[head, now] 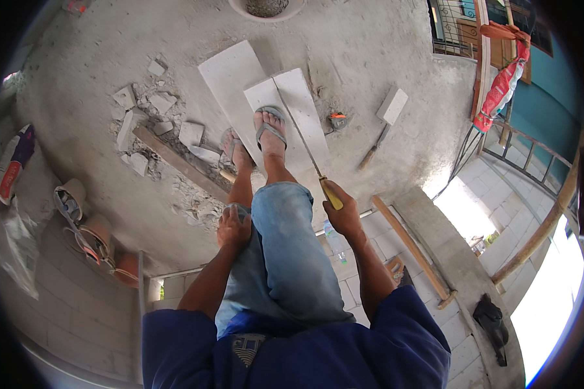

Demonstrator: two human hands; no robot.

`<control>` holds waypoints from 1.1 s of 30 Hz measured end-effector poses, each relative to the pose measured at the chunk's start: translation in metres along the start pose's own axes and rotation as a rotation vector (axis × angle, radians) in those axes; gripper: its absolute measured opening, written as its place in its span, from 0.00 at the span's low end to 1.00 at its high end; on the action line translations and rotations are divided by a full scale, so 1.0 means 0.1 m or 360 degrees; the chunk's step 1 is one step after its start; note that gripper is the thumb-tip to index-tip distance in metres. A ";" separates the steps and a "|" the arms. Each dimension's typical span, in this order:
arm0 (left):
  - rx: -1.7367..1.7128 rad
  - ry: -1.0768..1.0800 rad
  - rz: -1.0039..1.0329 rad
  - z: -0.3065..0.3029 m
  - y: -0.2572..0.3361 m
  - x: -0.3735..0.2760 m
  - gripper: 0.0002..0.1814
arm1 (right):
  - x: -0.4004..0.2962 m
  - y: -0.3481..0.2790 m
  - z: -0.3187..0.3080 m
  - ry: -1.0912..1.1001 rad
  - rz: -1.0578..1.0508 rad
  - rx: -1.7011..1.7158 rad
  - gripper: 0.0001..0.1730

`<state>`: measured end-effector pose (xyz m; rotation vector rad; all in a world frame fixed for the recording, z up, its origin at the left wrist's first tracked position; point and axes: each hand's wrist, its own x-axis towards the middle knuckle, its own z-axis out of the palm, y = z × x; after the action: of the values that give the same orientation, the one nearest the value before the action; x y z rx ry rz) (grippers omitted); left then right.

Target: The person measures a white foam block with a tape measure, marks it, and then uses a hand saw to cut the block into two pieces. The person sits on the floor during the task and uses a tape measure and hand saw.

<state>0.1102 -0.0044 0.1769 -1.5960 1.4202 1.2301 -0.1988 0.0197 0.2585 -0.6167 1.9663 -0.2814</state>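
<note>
My right hand (343, 209) grips the yellow handle (333, 195) of a handsaw. Seen almost edge-on, the saw's thin blade (299, 129) runs along a dark line in a white lightweight concrete block (299, 92); how deep it sits I cannot tell. My sandalled foot (271, 131) presses on the block, just left of the blade. A larger white slab (228, 73) lies flat beneath. Bent over my left knee, my left hand (234, 227) rests on the jeans (282, 233) and holds no tool.
Broken block pieces (163, 102) and a wooden plank (180, 163) lie left. On the right are a tape measure (338, 120) and a wood-handled tool (374, 146) against a small block (392, 104). A mortar basin (267, 7) stands ahead; buckets (97, 233) line the left wall.
</note>
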 end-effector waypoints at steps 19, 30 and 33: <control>0.0683 0.0481 0.0911 -0.91 1.81 2.54 0.35 | 0.04 -0.22 -0.09 -0.0128 0.0176 0.0092 0.32; 0.1064 0.0224 0.0779 -0.81 1.81 2.60 0.43 | 0.05 -0.23 -0.15 -0.0153 0.0261 0.0142 0.32; 0.1175 0.0199 0.0746 -0.78 1.78 2.61 0.44 | 0.03 -0.24 -0.12 -0.0151 0.0262 0.0203 0.32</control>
<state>-0.0552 -0.2012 -0.0218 -0.8654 2.0904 0.6893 -0.2033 -0.0029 0.2724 -0.3768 1.8786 -0.2678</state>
